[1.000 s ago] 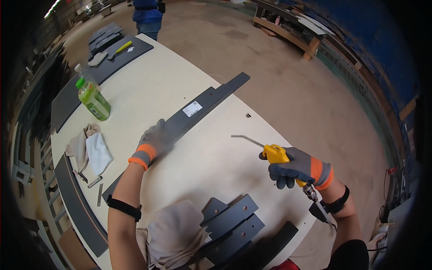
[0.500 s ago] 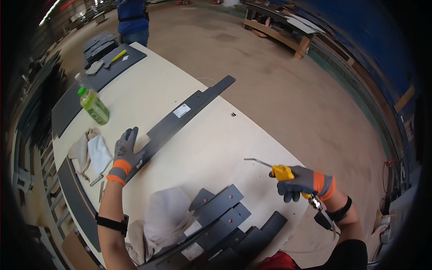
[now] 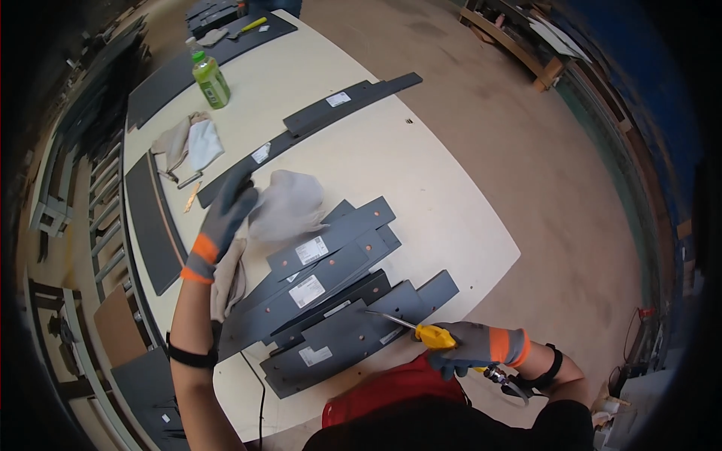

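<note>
My right hand (image 3: 460, 346), in a grey glove with an orange cuff, is closed around a yellow air blow gun (image 3: 435, 336). The gun's thin metal nozzle points left over a stack of dark grey notched plates (image 3: 342, 331) with holes and white labels. My left hand (image 3: 229, 214), gloved alike, has its fingers stretched out beside a pale bunched cloth (image 3: 286, 199). Whether it touches the cloth cannot be made out. Just beyond its fingertips, long dark plates (image 3: 320, 116) with labels lie across the white table.
The white table (image 3: 444, 180) carries a green bottle (image 3: 212, 83), folded cloths (image 3: 203, 144), a dark panel (image 3: 154, 218) on the left edge and a yellow-handled tool (image 3: 254, 25) far off. A roller conveyor (image 3: 109, 225) runs along the left. A workbench (image 3: 511, 41) stands far right.
The view has tipped down toward the near plates. My left hand has left the long plate and come near the pale cloth. The blow gun has moved left, its nozzle now over the stacked plates.
</note>
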A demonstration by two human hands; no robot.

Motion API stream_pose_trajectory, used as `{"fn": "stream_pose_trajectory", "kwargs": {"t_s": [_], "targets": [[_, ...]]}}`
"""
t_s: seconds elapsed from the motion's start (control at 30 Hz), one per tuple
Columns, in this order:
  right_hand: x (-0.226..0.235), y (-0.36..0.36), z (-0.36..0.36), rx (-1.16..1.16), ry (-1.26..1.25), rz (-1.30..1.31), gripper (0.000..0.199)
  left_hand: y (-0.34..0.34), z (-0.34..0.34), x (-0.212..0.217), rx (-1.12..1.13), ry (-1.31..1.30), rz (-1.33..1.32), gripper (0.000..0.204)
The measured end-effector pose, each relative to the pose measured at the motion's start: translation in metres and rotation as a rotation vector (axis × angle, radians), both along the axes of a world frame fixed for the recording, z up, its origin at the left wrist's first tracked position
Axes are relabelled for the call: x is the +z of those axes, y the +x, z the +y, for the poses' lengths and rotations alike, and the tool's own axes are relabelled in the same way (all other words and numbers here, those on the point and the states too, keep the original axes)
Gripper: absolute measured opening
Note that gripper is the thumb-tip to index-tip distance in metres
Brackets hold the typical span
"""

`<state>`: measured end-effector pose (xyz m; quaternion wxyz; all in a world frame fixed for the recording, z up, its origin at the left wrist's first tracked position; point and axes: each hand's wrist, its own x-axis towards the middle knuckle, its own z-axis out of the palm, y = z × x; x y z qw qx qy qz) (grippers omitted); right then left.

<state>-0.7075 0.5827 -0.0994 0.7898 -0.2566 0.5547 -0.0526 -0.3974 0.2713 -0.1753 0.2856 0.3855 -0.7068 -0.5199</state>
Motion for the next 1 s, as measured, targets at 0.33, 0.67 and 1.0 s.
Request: {"fn": "stream_pose_trajectory", "kwargs": {"t_s": [0.33, 0.67, 1.0], "targets": [[0.002, 0.002, 0.013, 0.010, -0.118, 0.058, 0.053, 0.007, -0.006, 0.006, -0.140, -0.293, -0.381, 0.059], [-0.015, 0.044, -0.010, 0.085, -0.020, -0.036, 0.055, 0.142, -0.024, 0.013, 0.226, -0.169, -0.454, 0.064], [-0.010, 0.065, -0.025, 0.257, 0.000, 0.069, 0.040, 0.238, -0.024, 0.006, 0.116, -0.844, -0.615, 0.042]]}}
